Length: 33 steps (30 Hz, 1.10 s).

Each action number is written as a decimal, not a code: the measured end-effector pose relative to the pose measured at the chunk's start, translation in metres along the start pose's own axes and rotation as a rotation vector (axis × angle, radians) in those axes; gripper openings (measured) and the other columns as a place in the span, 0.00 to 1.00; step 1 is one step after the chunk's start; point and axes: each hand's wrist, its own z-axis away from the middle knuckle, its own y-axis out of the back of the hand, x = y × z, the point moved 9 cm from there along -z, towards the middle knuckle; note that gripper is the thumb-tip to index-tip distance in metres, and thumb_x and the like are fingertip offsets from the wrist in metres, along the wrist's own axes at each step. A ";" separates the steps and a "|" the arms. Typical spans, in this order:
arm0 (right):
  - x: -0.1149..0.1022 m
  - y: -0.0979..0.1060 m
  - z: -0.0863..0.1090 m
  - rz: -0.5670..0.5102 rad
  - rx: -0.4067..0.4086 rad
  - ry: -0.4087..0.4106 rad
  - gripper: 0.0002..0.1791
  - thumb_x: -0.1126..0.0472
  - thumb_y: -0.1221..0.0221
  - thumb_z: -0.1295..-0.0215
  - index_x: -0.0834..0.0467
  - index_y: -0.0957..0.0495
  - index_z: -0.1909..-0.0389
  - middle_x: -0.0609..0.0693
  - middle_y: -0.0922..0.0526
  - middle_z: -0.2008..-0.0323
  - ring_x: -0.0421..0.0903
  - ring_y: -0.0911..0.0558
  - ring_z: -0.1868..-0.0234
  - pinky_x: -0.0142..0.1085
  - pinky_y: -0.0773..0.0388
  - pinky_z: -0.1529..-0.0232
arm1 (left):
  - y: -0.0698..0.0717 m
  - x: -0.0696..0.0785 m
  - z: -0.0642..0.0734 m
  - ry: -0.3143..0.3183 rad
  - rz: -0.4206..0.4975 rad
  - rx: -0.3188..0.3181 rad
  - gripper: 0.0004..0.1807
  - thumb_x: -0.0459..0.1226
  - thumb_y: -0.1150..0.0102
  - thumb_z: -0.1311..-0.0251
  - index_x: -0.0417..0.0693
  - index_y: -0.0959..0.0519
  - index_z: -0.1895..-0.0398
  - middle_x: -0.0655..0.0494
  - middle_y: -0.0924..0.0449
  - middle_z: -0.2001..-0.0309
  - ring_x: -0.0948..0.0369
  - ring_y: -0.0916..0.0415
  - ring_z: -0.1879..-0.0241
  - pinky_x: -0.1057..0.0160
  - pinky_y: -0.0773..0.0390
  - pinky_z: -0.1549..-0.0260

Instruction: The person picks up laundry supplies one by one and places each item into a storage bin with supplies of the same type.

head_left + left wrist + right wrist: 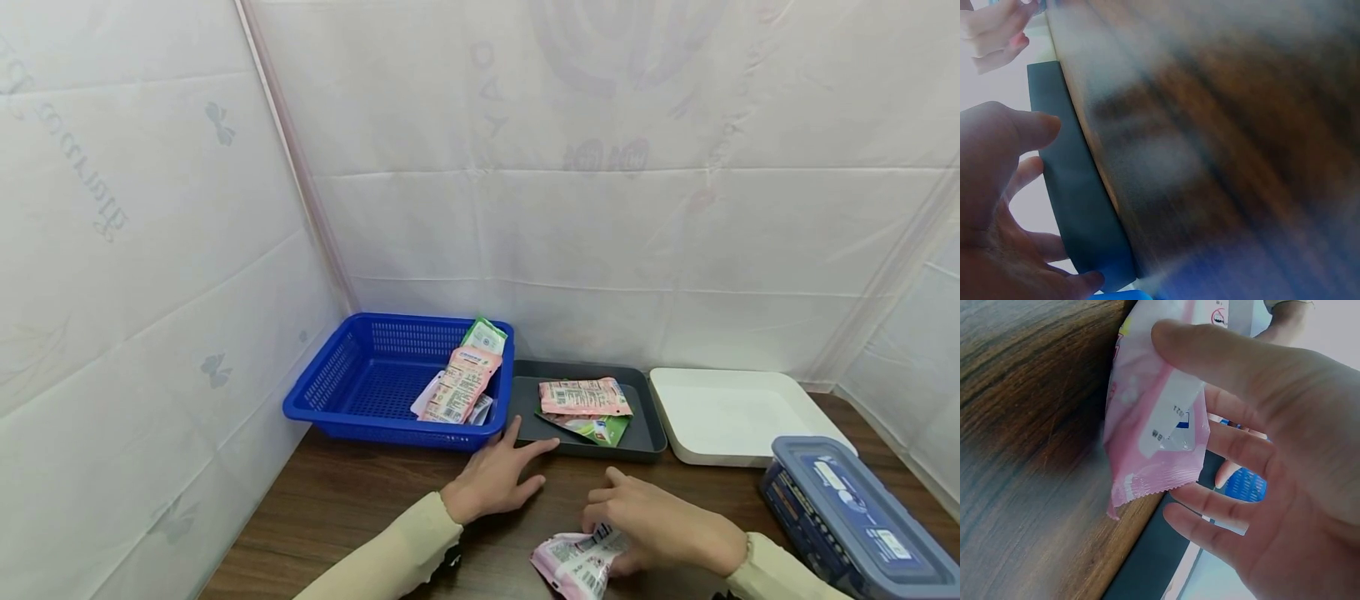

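Note:
My right hand (648,521) grips a pink and white packet (577,562) low over the front of the table. In the right wrist view the thumb lies across the packet's (1160,419) printed face, with the fingers behind it. My left hand (498,475) has its fingers spread, fingertips right at the front edge of the dark grey tray (525,392). In the left wrist view the tray's side wall (1079,181) runs along those fingers. On the tray a pink packet (585,397) lies on top of a green one (600,429).
Left of the tray stands a blue perforated basket (330,408), with several packets (461,383) along its right side. A white tray (750,417) sits on the right. Nearer to me is a blue lidded box (862,517). White sheeting (600,233) encloses the brown table (337,492).

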 end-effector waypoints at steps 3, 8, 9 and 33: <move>-0.001 0.002 0.000 -0.013 0.010 0.008 0.16 0.44 0.25 0.45 0.40 0.15 0.57 0.28 0.23 0.58 0.34 0.37 0.62 0.25 0.36 0.65 | 0.000 0.000 0.000 -0.004 -0.003 0.005 0.29 0.47 0.41 0.27 0.71 0.32 0.24 0.28 0.43 0.25 0.32 0.31 0.34 0.41 0.18 0.50; -0.002 0.005 0.001 -0.031 0.026 0.014 0.14 0.42 0.28 0.41 0.40 0.14 0.57 0.28 0.21 0.58 0.34 0.36 0.61 0.26 0.34 0.64 | 0.000 0.000 0.000 -0.002 -0.007 0.005 0.29 0.48 0.41 0.27 0.71 0.32 0.24 0.28 0.43 0.25 0.32 0.31 0.34 0.42 0.18 0.50; -0.001 0.005 0.002 -0.031 0.032 0.016 0.13 0.43 0.28 0.41 0.41 0.14 0.57 0.28 0.21 0.58 0.34 0.36 0.60 0.26 0.33 0.64 | 0.000 0.000 0.000 -0.001 -0.007 0.004 0.29 0.48 0.41 0.27 0.71 0.32 0.24 0.28 0.43 0.25 0.32 0.31 0.34 0.42 0.18 0.50; 0.006 0.011 0.007 0.061 0.088 -0.007 0.09 0.51 0.26 0.42 0.39 0.13 0.60 0.28 0.21 0.60 0.35 0.34 0.60 0.29 0.32 0.64 | 0.000 0.000 0.001 0.009 -0.004 -0.013 0.30 0.48 0.41 0.27 0.72 0.33 0.24 0.29 0.44 0.24 0.32 0.31 0.34 0.40 0.20 0.46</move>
